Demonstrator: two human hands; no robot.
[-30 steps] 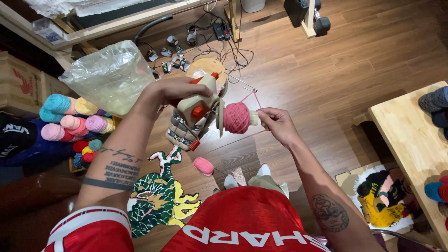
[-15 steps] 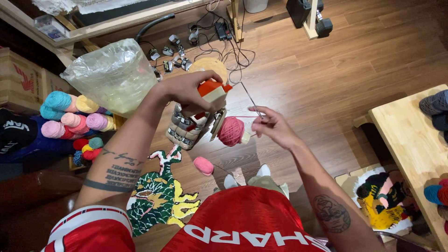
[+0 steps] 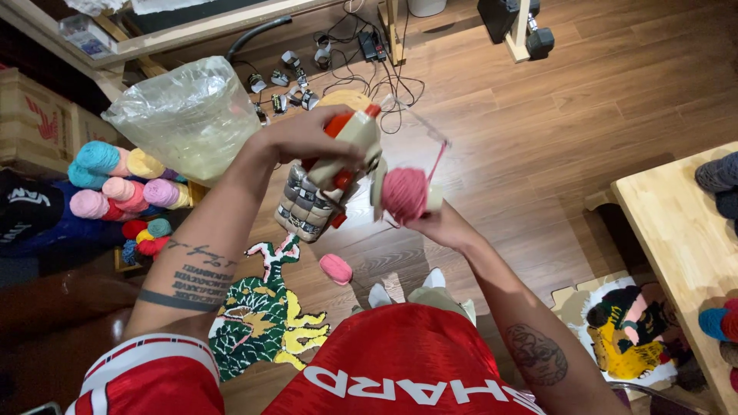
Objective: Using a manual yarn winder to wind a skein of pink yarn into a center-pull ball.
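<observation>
My left hand (image 3: 304, 137) grips a cream and red yarn winder (image 3: 350, 150) by its top, holding it up over the wooden floor. A pink ball of yarn (image 3: 404, 194) sits on the winder's spindle. My right hand (image 3: 443, 225) is under and beside that ball, fingers closed around its lower side. A pink strand (image 3: 438, 160) runs from the ball up to the winder's thin wire guide. A small pink yarn ball (image 3: 335, 268) lies on the floor below.
Several coloured yarn cones (image 3: 123, 184) are stacked at the left beside a clear plastic bag (image 3: 181, 115). Tufted rug pieces (image 3: 265, 315) lie on the floor. A wooden table (image 3: 676, 238) stands at right. Cables and clamps (image 3: 307, 69) are at the back.
The winder has tilted and risen slightly. My right hand has dropped from pinching the strand to the right of the ball to gripping the ball from underneath.
</observation>
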